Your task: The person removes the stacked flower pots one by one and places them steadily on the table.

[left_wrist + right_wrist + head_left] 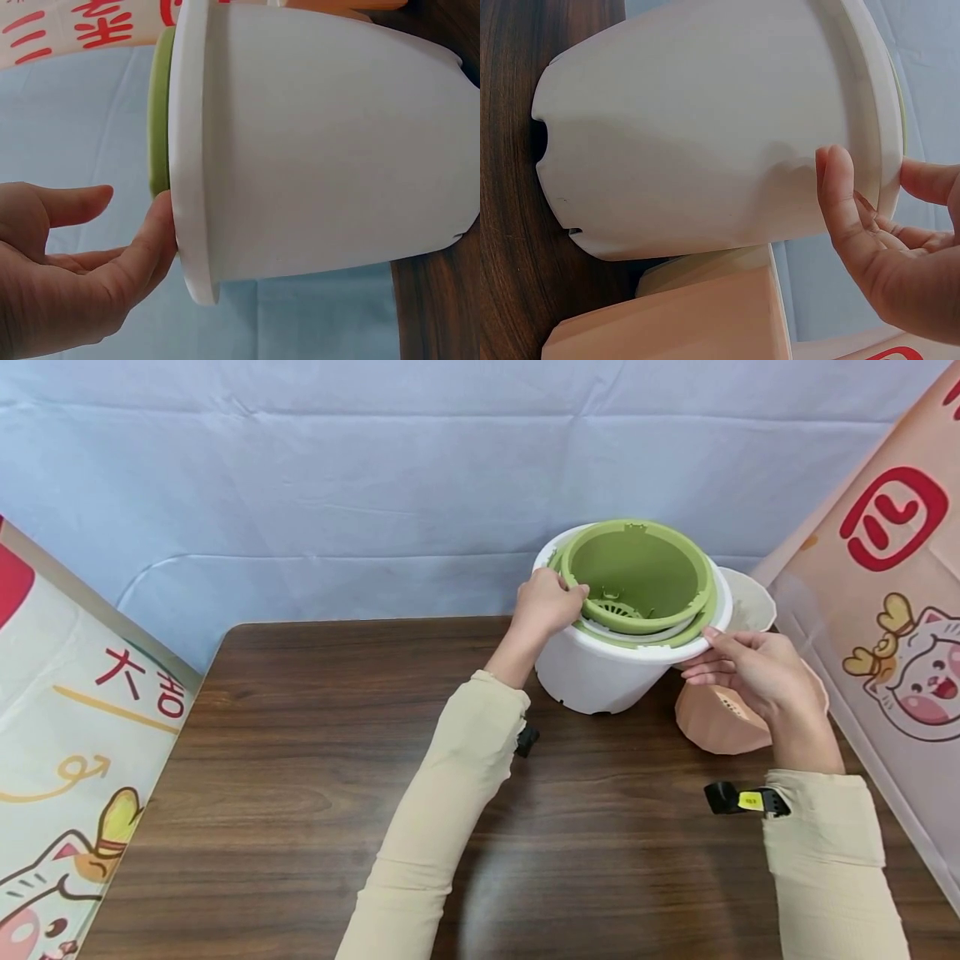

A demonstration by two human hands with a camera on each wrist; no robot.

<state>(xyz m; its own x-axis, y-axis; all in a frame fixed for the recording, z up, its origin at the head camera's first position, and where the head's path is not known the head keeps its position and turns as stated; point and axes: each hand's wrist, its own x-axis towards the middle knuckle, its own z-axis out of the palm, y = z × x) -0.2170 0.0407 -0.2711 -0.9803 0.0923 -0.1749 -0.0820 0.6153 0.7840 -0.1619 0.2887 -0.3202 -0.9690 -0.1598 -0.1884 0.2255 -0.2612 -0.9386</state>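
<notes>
A large white flower pot (600,675) stands on the table, with green pots nested inside it. The innermost green pot (637,564) has a slotted base, and its rim rises above the others. My left hand (549,603) is at the left side of the rims. In the left wrist view, a fingertip touches the white rim beside the green edge (160,112), while the thumb is held apart. My right hand (765,672) grips the white pot's right rim, thumb on top and fingers underneath.
Right of the white pot sit a peach pot (720,720) and a pale cream pot (750,597). A light blue cloth (337,493) hangs behind the brown wooden table (315,760). Printed cloths stand at the left and right sides.
</notes>
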